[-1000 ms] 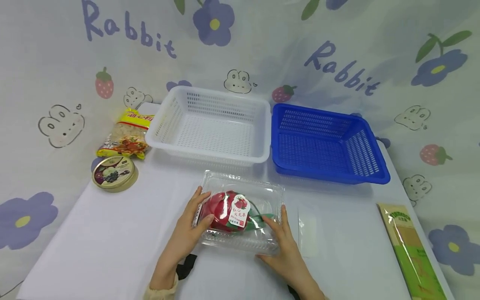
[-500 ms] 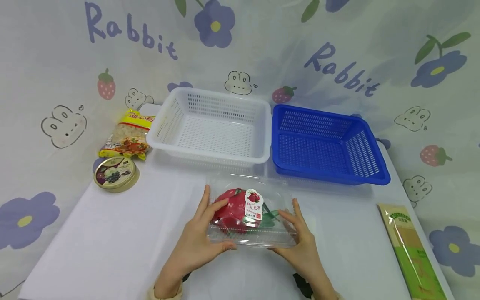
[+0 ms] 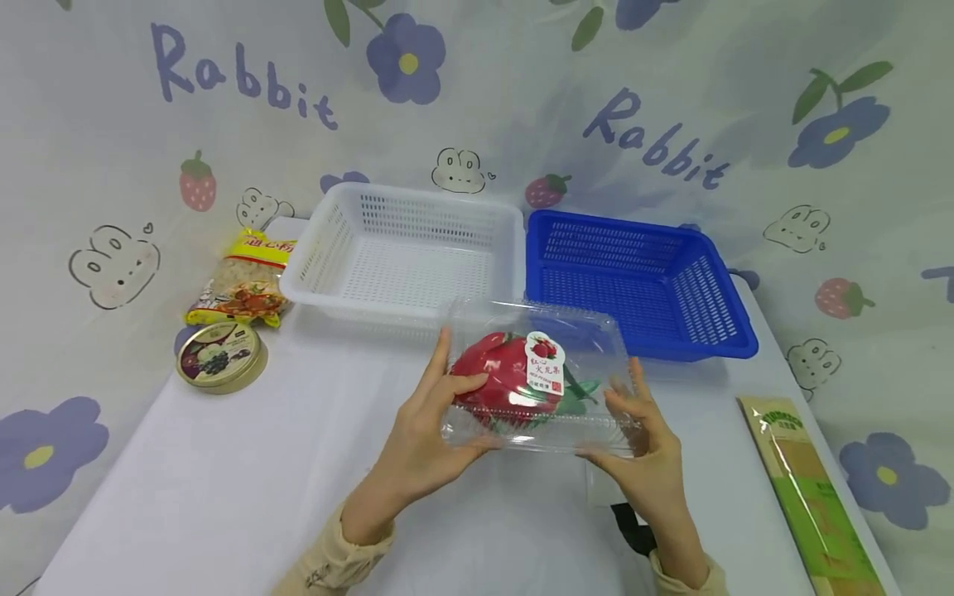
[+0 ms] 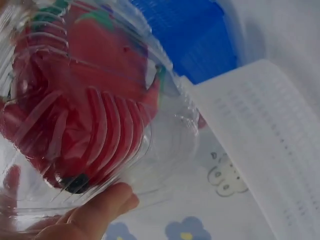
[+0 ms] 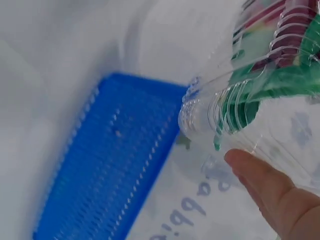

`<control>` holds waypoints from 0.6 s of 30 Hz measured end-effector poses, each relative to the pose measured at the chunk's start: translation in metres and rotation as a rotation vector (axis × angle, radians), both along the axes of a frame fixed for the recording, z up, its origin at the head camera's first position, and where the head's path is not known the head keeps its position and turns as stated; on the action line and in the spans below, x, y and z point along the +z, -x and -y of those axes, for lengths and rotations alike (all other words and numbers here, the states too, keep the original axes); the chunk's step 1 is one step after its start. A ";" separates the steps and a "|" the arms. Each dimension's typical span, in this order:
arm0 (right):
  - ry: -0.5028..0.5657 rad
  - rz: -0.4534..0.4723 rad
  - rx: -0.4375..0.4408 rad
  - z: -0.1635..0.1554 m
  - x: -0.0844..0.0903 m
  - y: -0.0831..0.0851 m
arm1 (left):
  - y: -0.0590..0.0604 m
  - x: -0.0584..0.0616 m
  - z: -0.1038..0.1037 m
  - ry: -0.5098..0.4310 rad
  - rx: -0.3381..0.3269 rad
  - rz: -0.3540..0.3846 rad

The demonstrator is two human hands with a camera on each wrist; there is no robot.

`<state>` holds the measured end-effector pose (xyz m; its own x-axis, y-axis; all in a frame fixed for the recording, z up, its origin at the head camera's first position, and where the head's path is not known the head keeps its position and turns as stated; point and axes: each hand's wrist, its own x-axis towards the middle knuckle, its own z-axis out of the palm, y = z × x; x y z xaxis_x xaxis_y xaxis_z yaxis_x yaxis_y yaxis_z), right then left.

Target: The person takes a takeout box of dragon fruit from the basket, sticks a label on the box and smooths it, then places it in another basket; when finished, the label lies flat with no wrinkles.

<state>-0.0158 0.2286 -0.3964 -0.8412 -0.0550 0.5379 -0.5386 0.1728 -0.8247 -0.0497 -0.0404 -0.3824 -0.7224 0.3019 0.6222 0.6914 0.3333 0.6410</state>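
Lifted off the table (image 3: 224,463), the fruit box (image 3: 537,381) rose toward the blue basket (image 3: 641,281); left hand (image 3: 428,434) and right hand (image 3: 644,443) clasped its ends, fingers curled around it.

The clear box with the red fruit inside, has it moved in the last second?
Yes. The clear box, held by the left hand and right hand, has risen off the table and gone right, toward the blue basket, whose near rim it now overlaps.

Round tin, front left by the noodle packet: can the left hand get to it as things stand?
Probably not right now. The path over the table to the round tin looks free, but the left hand grips the clear fruit box with the right hand.
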 end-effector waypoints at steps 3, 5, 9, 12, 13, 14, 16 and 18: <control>0.046 -0.003 0.012 -0.013 0.011 0.007 | 0.008 0.007 -0.012 -0.048 -0.026 0.021; 0.081 0.006 0.025 -0.020 0.017 0.015 | 0.014 0.009 -0.019 -0.079 -0.035 0.045; 0.129 0.038 -0.003 -0.033 0.026 0.028 | 0.027 0.013 -0.033 -0.123 -0.054 0.070; 0.144 0.090 -0.059 -0.043 0.033 0.035 | 0.037 0.017 -0.044 -0.123 -0.055 0.046; 0.141 0.108 -0.082 -0.046 0.036 0.037 | 0.041 0.019 -0.048 -0.122 -0.052 0.038; 0.145 0.122 -0.096 -0.050 0.039 0.040 | 0.044 0.020 -0.052 -0.117 -0.047 0.028; 0.150 0.141 -0.123 -0.057 0.045 0.044 | 0.051 0.022 -0.060 -0.114 -0.043 0.020; 0.140 0.138 -0.150 -0.064 0.051 0.049 | 0.056 0.023 -0.068 -0.120 -0.041 0.028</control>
<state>-0.0648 0.2930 -0.3455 -0.9004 0.1432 0.4109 -0.3960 0.1215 -0.9102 -0.1058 0.0277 -0.3594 -0.7286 0.2565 0.6351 0.6840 0.2248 0.6939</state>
